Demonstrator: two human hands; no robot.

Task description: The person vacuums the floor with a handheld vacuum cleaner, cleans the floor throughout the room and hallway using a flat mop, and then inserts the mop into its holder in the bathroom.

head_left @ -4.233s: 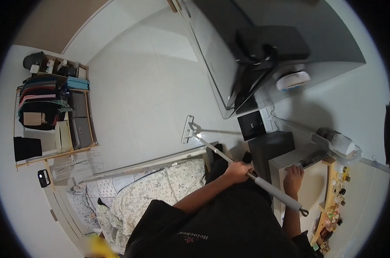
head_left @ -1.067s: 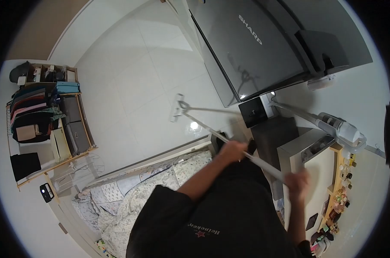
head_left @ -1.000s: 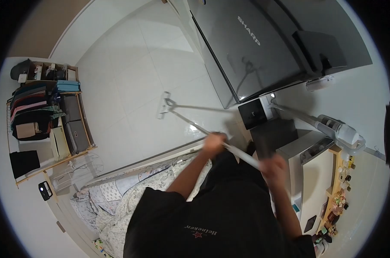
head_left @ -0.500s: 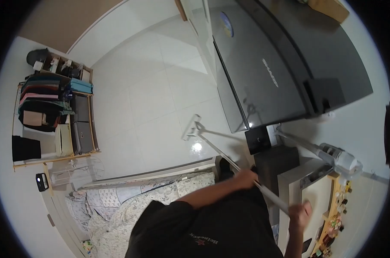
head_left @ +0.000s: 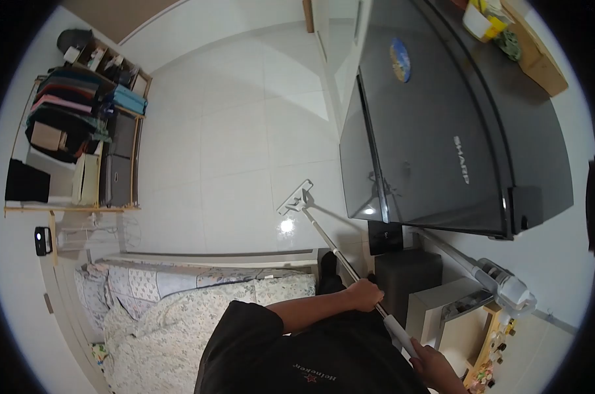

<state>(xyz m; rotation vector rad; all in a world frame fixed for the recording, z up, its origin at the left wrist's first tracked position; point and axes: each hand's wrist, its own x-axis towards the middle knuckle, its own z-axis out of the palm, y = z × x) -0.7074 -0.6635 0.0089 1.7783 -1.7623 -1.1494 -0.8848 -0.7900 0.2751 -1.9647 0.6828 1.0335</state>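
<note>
A mop with a flat white head (head_left: 295,197) rests on the pale tiled floor (head_left: 235,144), its pole slanting down toward my body. My left hand (head_left: 365,295) is closed around the middle of the pole. Lower down, my right hand (head_left: 431,365) is wrapped round the far part of the white grip (head_left: 400,333). Below the mop head, a bright reflection shows on the tiles. The head lies flat, with its long side tilted up to the right.
A dark refrigerator (head_left: 428,131) stands at right, a stick vacuum (head_left: 507,289) leaning near it. Beside my legs are a dark grey box (head_left: 409,279) and a white cabinet (head_left: 428,312). A bed (head_left: 172,335) lies at lower left; a clothes rack (head_left: 140,131) is at far left.
My right hand, earlier on the cabinet top, has moved onto the mop's grip. The mop head swung left, then back right. The view has turned, showing more of the refrigerator.
</note>
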